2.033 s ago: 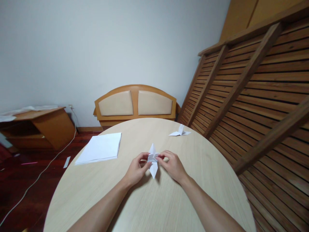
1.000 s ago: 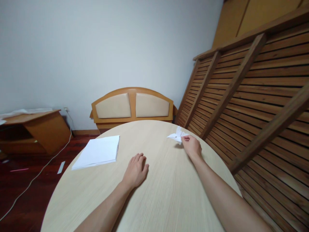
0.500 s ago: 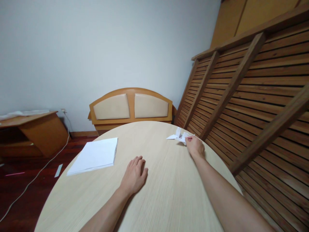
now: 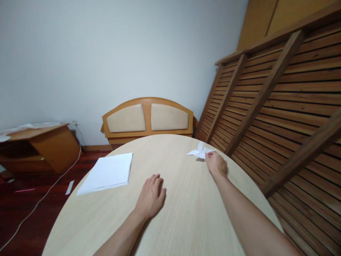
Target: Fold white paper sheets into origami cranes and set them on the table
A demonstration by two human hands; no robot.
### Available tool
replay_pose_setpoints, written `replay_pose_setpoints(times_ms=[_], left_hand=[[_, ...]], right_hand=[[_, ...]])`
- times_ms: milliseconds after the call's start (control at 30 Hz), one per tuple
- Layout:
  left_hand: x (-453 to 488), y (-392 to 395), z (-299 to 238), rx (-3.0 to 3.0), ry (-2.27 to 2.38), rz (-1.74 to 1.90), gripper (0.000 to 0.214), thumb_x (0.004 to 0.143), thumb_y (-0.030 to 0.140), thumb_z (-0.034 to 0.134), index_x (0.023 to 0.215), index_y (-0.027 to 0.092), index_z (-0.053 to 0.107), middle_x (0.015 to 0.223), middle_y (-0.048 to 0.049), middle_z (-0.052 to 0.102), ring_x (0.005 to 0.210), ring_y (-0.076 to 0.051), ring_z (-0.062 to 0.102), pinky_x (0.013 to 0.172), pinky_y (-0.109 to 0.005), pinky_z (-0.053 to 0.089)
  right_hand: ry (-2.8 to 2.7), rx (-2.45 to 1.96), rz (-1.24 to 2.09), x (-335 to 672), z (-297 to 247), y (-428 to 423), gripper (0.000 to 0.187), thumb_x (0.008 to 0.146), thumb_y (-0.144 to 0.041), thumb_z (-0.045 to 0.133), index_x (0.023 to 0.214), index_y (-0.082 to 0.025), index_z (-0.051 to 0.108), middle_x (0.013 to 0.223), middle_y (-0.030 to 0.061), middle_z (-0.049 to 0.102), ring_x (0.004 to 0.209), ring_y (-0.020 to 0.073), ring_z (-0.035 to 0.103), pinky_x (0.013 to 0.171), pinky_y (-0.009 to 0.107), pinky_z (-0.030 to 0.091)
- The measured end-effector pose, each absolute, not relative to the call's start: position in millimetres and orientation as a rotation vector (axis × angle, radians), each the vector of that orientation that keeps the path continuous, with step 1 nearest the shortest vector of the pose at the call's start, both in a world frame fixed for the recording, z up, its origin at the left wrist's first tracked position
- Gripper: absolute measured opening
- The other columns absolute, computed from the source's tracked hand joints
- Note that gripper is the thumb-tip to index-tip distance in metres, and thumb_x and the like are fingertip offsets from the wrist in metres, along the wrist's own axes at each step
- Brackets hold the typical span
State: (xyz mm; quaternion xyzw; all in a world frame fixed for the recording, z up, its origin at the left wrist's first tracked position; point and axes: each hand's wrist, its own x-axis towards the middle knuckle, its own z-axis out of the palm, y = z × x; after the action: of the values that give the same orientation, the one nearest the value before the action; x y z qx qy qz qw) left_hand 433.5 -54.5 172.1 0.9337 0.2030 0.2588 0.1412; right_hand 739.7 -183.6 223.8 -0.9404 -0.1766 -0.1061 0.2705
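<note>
My right hand (image 4: 216,163) is at the far right part of the round table (image 4: 181,217), its fingertips pinched on a folded white paper crane (image 4: 199,153). Pointed paper flaps stick out to the left and upward from the pinch, and a small shadow falls under them. The fingers cover the crane's right side, so I cannot tell whether more than one folded piece is there. My left hand (image 4: 151,197) rests palm down near the table's middle, fingers loosely spread and holding nothing. To its left lies a stack of white paper (image 4: 108,172).
A slatted wooden frame (image 4: 279,106) leans along the right side of the table. Beyond the far edge stands a padded headboard (image 4: 147,117). At left are a wooden desk (image 4: 54,149), a white cable (image 4: 50,188) and a white strip (image 4: 69,187) on the dark red floor.
The view has swung slightly, so everything sits a little further right. My right hand keeps its pinch on the paper crane, which has shifted slightly. My left hand stays resting on the table.
</note>
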Motion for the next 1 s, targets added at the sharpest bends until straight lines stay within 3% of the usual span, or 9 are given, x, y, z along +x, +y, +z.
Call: replay_pose_setpoints(times_ms=[167,500,900,1000], left_hand=[[433,-55,173,2.696,0.597,0.728,0.029,0.094,0.029,0.049,0.119,0.017,0.059,0.137,-0.0153,0.057,0.131,-0.032,0.048,0.111,-0.054,0.036],[433,-55,174,2.688,0.607,0.716,0.030,0.094,0.030,0.050,0.119,0.016,0.060,0.137,-0.0163,0.057,0.132,-0.032,0.048,0.112,-0.054,0.035],[433,-56,177,2.719,0.617,0.698,0.028,0.094,0.028,0.050,0.118,0.015,0.059,0.137,-0.0155,0.057,0.132,-0.031,0.048,0.111,-0.053,0.037],[433,-56,177,2.731,0.616,0.705,0.028,0.094,0.027,0.050,0.117,0.015,0.059,0.136,-0.0155,0.057,0.132,-0.031,0.048,0.111,-0.053,0.038]], right_hand=[[-0.443,-2.538,-0.284,743,224,-181,0.024,0.094,-0.039,0.053,0.100,-0.023,0.071,0.095,0.0113,0.076,0.094,0.0274,0.069,0.082,0.037,0.046],[-0.357,-2.570,-0.229,744,223,-181,0.038,0.091,-0.046,0.056,0.120,-0.022,0.060,0.099,0.0135,0.074,0.096,0.0291,0.069,0.083,0.040,0.047],[-0.453,-2.519,-0.311,755,216,-184,0.020,0.091,-0.039,0.057,0.098,-0.025,0.071,0.093,0.0079,0.075,0.090,0.0258,0.068,0.075,0.034,0.045],[-0.481,-2.508,-0.362,755,214,-182,0.019,0.091,-0.037,0.058,0.093,-0.023,0.071,0.100,0.0088,0.073,0.095,0.0261,0.065,0.076,0.033,0.044]])
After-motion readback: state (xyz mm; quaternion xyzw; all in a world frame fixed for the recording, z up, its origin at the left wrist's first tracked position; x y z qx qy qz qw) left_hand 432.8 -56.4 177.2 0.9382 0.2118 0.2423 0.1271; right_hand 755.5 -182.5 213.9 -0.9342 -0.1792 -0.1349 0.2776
